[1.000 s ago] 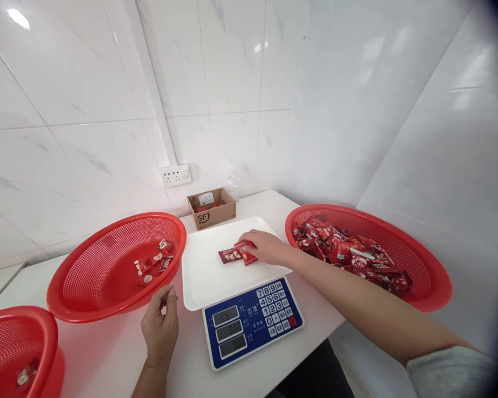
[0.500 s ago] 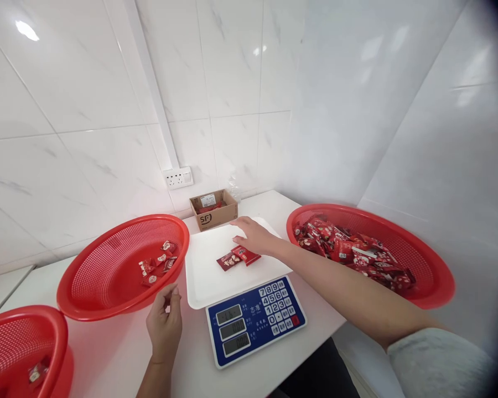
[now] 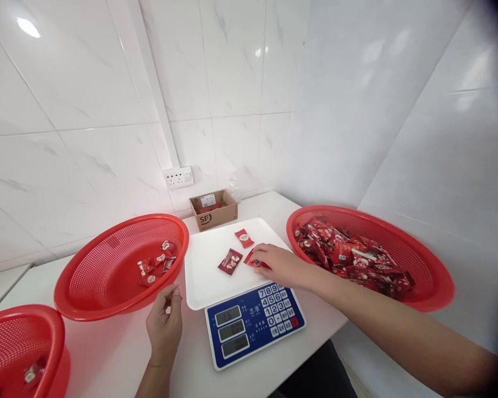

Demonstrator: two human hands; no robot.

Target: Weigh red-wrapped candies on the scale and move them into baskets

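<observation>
A blue electronic scale (image 3: 255, 325) with a white weighing tray (image 3: 207, 276) sits in front of me. Three red candy packets lie on the tray: one at the back (image 3: 244, 237), one in the middle (image 3: 229, 261), and one (image 3: 252, 259) under the fingertips of my right hand (image 3: 276, 264), whose fingers are curled over it. My left hand (image 3: 165, 326) rests on the counter beside the scale, thumb and fingers loosely pinched with nothing visible between them.
A red basket (image 3: 419, 260) heaped with red packets stands on the right. Another red basket (image 3: 95, 276) on the left holds several packets. A third red basket (image 3: 8, 342) sits at the lower left. A small cardboard box (image 3: 213, 209) stands by the tiled wall.
My right hand drew back toward me across the tray and now presses on the nearest packet. The packets have been spread apart, with one left at the back. My left hand barely moved.
</observation>
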